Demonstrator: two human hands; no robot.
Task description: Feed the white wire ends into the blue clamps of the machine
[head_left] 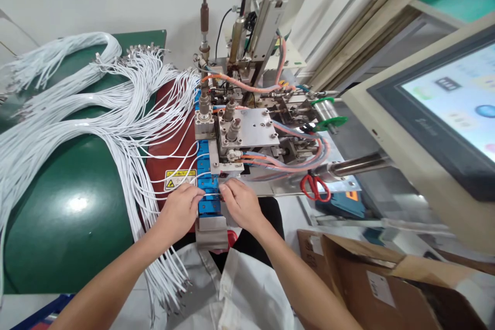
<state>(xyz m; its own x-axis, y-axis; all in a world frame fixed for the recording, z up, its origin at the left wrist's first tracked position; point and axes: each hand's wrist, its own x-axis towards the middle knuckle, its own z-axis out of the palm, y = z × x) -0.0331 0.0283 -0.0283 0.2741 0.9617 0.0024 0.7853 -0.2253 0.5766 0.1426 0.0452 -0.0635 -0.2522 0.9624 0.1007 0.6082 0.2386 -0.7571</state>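
My left hand (181,210) pinches a white cable (211,194) just left of a row of blue cable holders (209,206). On the other side of the row, my right hand (240,202) has its fingers closed at the cable's end; the tip itself is hidden by the fingers. The cable lies across one blue holder between my two hands. Further up the row, other white cables (170,157) run into the holders. A large fan of bundled white cables (88,124) spreads out to the left.
A machine with a metal plate (249,126), hoses and a green wire spool (328,113) stands ahead. Red scissors (315,187) hang at its right edge. A screen (456,93) juts in at right above cardboard boxes (371,278). The green table (77,216) is at left.
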